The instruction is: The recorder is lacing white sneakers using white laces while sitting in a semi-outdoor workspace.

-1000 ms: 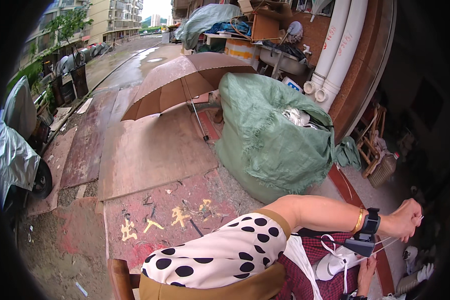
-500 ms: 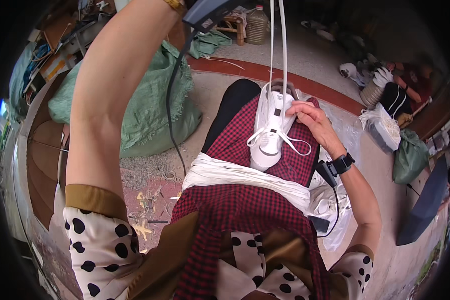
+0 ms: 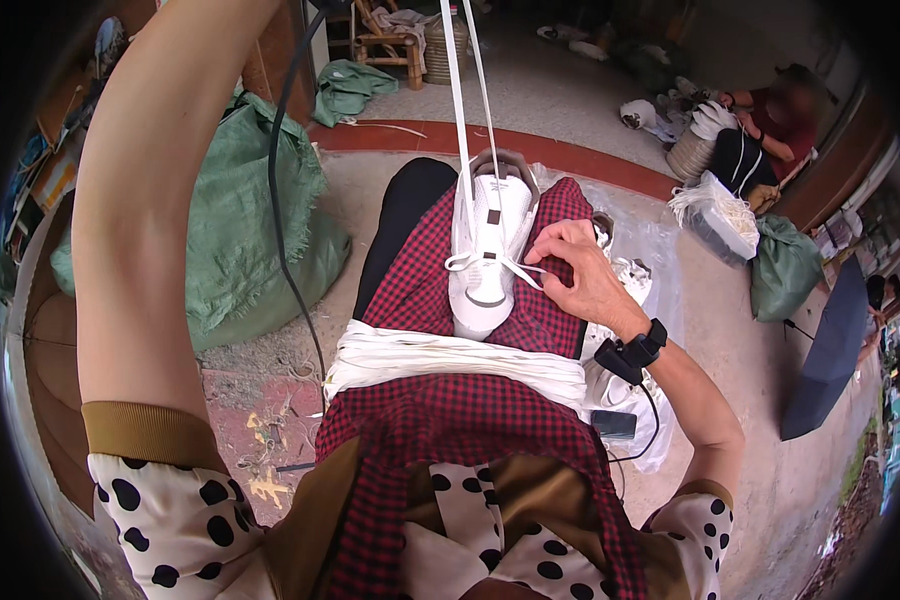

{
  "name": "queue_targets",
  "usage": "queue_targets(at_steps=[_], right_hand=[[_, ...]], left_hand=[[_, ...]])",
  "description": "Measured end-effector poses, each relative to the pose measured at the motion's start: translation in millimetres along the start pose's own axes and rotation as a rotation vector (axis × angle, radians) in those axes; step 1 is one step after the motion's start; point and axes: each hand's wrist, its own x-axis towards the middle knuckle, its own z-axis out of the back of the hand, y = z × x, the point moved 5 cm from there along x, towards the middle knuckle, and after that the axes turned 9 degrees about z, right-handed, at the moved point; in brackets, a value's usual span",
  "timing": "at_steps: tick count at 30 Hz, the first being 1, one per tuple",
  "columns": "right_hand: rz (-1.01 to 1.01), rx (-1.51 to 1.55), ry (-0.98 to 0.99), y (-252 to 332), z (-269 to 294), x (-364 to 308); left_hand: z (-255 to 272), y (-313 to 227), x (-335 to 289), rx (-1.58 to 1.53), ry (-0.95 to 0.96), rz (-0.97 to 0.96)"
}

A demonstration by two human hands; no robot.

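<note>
A white sneaker [image 3: 486, 240] lies on my lap over a red-and-black checked apron [image 3: 560, 320], its toe pointing toward me. Two long strands of white shoelace [image 3: 457, 80] run taut from its upper part out past the top edge. A short loop of lace sticks out on either side near the toe. My right hand [image 3: 582, 275] is beside the shoe, thumb and forefinger closed on the right-hand loop. My left arm [image 3: 135, 200] stretches up and leaves the picture at the top, so the left hand is hidden. Across my thighs rests a thick bundle of white laces [image 3: 460, 368].
Green woven sacks [image 3: 260, 220] stand at left, beside a hanging black cable [image 3: 278, 190]. At my right lie plastic sheeting [image 3: 660, 290] with white shoes and a phone [image 3: 613, 425]. A co-worker [image 3: 782, 125] sits far right, near a dark umbrella [image 3: 825, 360].
My right hand has moved from the shoe's upper side down to the loop near the toe and pinched it. My left arm has shifted further out of the picture. The view has turned rightward.
</note>
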Motion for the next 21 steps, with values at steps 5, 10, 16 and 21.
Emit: queue_targets(at_steps=[5, 10, 16, 21], right_hand=[[0.058, -0.09, 0.155, 2.1, -0.3, -9.7], [-0.185, 0.151, 0.143, -16.8, 22.5, 7.8], [-0.073, 0.43, -0.155, -17.4, 8.0, 90.8], [-0.439, 1.046, 0.104, -37.5, -34.1, 110.1]], left_hand=[[-8.1, 7.7, -2.6, 0.06, 0.019, 0.024], [-15.3, 1.2, -5.0, 0.09, 0.037, 0.045], [-33.1, 1.9, -10.4, 0.075, 0.143, 0.033], [-9.9, 20.2, -85.6, 0.802, -0.092, -0.729]])
